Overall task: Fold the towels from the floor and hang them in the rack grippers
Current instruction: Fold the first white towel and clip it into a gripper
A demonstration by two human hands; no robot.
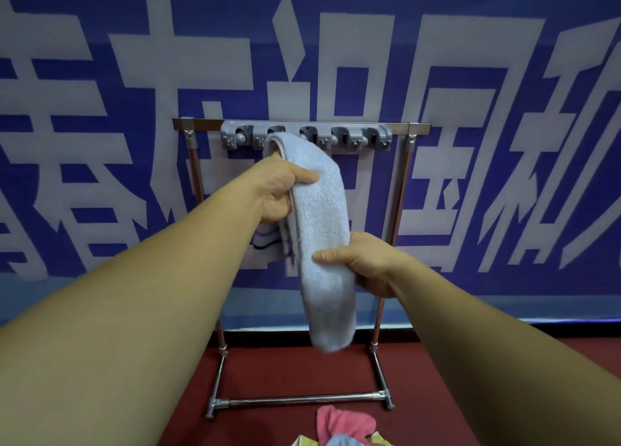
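Observation:
A pale blue folded towel (319,210) hangs as a long band in front of the grey rack grippers (349,136). Its top fold sits at the second gripper from the left. My left hand (279,190) grips the towel's upper part, thumb across the front. My right hand (363,261) grips it lower down from the right side. The towel's bottom end dangles free. Whether the top is clamped in the gripper is hidden by the cloth. More towels, a pink one (342,424) among them, lie on the floor at the bottom edge.
The grey gripper strip is mounted on the top bar of a metal stand (302,399) on a red floor (285,371). A blue banner with large white characters (470,143) covers the wall just behind the stand.

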